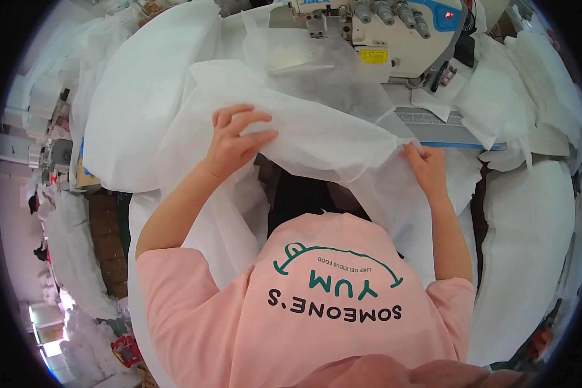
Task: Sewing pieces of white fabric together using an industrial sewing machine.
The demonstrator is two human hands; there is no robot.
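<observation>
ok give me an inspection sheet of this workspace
surface: table mostly under white fabric
job's things: white fabric sheet held up before the sewing machine
clutter: fabric stacks right, heaps left
grippers: left hand grips the sheet's top edge; right hand pinches its right edge
cables: nothing seen
surroundings: floor lower left, more fabric piles

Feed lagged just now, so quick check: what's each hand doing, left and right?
Left hand: closed, gripping a fold of the white fabric.
Right hand: closed, pinching the same fabric's edge.
</observation>
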